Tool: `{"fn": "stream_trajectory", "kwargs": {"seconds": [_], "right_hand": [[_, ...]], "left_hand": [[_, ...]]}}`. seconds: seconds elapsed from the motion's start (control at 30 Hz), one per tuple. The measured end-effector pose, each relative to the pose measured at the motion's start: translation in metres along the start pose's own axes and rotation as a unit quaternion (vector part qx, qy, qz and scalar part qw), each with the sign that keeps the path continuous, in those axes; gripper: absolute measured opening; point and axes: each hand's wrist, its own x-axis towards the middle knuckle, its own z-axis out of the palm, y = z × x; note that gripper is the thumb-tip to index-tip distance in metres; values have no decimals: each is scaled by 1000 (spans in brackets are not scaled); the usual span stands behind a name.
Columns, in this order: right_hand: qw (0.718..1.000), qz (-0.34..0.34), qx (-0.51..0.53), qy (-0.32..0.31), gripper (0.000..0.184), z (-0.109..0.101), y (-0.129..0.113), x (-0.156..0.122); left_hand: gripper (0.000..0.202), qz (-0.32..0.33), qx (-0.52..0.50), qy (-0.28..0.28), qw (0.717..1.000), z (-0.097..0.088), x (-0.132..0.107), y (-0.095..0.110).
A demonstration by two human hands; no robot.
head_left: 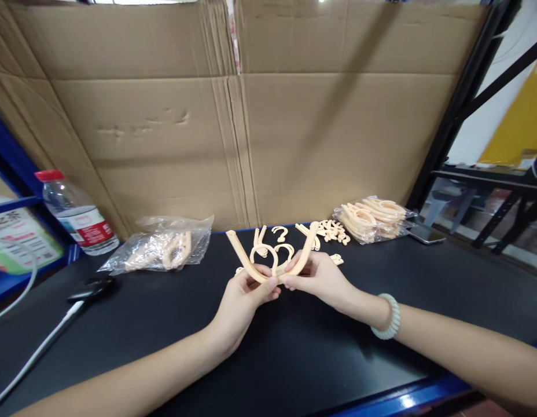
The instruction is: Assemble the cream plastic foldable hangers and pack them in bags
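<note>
My left hand [245, 298] and my right hand [320, 277] meet above the middle of the black table [173, 341]. Together they pinch a cream plastic hanger piece [271, 263], shaped like a wide U with its arms pointing up. My left fingers close on its bottom left, my right fingers on its bottom right. A pale bead bracelet [387, 317] sits on my right wrist. Several small cream hook parts [280, 234] lie on the table just behind the held piece.
A clear bag of cream parts [164, 249] lies at the left, another full bag [372, 219] at the back right beside a phone [427, 233]. A water bottle [75, 214] stands far left. A black device with white cable [88, 288] lies left. Cardboard [251, 116] walls the back.
</note>
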Motion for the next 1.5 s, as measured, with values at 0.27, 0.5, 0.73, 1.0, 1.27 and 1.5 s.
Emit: {"fn": "stream_trajectory", "kwargs": {"seconds": [0.27, 0.5, 0.73, 1.0, 1.27, 1.5], "right_hand": [[995, -14, -70, -64, 27, -61, -24, 20], [935, -73, -334, -90, 24, -89, -42, 23], [907, -49, -384, -167, 25, -99, -49, 21], [851, -72, -481, -197, 12, -101, -43, 24], [838, -56, -490, -234, 12, -103, -38, 23], [832, -62, -499, -232, 14, -104, -35, 24]], "left_hand": [[28, -1, -24, 20, 1000, -20, 16, 20], [25, -14, 32, -34, 999, -47, 43, 43], [18, 99, 344, -135, 924, -67, 49, 56], [11, 279, 523, -237, 770, -66, 45, 49], [12, 300, 566, -258, 723, -68, 45, 44], [11, 319, 574, -267, 706, -69, 47, 41]]}}
